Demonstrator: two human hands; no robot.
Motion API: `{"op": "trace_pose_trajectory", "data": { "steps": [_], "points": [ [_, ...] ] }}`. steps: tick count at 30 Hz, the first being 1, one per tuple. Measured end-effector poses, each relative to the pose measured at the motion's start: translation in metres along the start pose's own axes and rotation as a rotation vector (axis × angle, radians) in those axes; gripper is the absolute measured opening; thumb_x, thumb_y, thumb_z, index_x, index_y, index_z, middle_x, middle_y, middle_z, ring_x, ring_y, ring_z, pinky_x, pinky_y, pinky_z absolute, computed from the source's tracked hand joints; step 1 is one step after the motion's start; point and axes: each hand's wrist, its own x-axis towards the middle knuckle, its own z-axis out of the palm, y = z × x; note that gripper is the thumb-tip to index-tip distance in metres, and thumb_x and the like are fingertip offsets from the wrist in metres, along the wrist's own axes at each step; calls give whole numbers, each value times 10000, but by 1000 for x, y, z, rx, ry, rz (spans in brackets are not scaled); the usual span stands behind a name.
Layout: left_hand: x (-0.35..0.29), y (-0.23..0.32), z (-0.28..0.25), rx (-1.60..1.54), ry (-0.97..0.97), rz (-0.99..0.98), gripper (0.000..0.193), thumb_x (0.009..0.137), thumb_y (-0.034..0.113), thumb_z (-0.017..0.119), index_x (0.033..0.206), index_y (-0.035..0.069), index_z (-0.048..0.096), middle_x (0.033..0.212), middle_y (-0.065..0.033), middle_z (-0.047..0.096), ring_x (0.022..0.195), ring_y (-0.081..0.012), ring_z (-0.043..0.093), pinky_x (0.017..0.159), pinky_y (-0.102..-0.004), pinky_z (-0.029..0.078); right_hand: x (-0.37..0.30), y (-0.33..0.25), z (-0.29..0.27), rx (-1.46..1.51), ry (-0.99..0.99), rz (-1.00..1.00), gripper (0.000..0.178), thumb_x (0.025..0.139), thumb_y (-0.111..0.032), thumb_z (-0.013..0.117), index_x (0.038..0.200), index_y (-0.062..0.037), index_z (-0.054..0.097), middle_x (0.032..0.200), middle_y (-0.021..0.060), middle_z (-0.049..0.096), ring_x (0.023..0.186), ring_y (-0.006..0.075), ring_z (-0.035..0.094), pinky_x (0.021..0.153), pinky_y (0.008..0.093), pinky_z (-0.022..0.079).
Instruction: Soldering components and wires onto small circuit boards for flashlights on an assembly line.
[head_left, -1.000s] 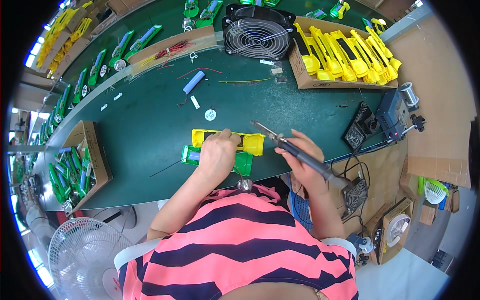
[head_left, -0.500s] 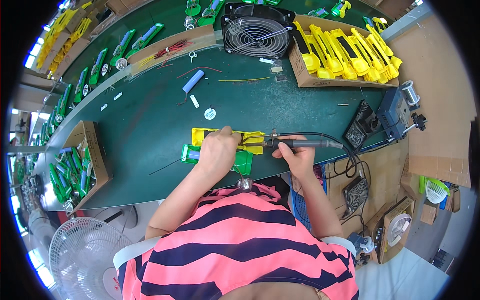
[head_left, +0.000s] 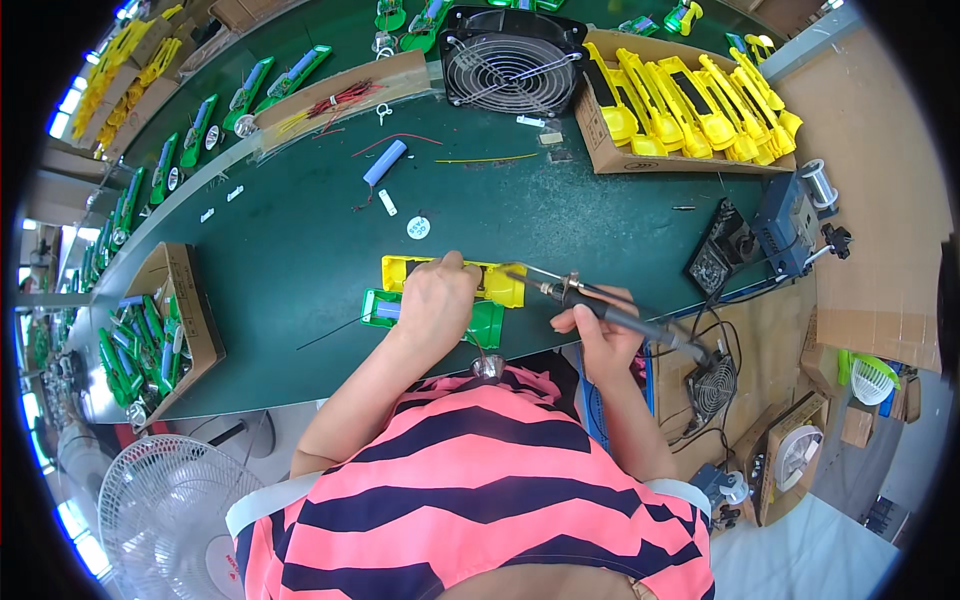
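My left hand [head_left: 437, 300] is curled over a yellow plastic housing half [head_left: 510, 288], pressing on it with fingertips I cannot see clearly. Just below lies a green housing half [head_left: 487, 325] with a blue cylindrical battery [head_left: 388, 310], partly hidden by the same hand. A small silvery lamp reflector [head_left: 488, 369] hangs on a wire at the table's near edge. In my right hand [head_left: 607, 345] is a soldering iron [head_left: 628, 318] with a thin metal solder-feed tube [head_left: 545, 273]. Its tip points left, close to the right end of the yellow housing.
A loose blue battery [head_left: 385, 162] and a round white sticker [head_left: 418, 228] lie beyond my hands. Far right stand a carton of yellow housings [head_left: 690, 165] and a blue soldering station [head_left: 785, 230]. A carton of green assemblies [head_left: 195, 310] sits left; a black fan [head_left: 515, 75] stands behind.
My right hand has drawn the soldering iron slightly right and tilted it, its tip away from the middle of the yellow housing. The left hand stays in place.
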Motion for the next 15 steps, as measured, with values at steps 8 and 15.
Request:
{"op": "trace_pose_trajectory", "data": {
  "steps": [8,15],
  "points": [
    [1,-1,2,21,-2,-14,64,679,33,556,693,36,618,662,-119,510,625,-285,565,583,-375,453,-6,14,26,-522,-401,-53,680,625,-170,753,1172,-39,369,1209,219,444,1129,380,432,968,394,350],
    [-1,-2,-5,3,-20,5,92,681,16,547,736,29,620,669,-118,512,646,-283,567,597,-375,455,-1,14,30,-427,-400,79,737,593,-144,778,1185,-71,345,1227,131,465,1217,322,354,989,378,320]
  ]
}}
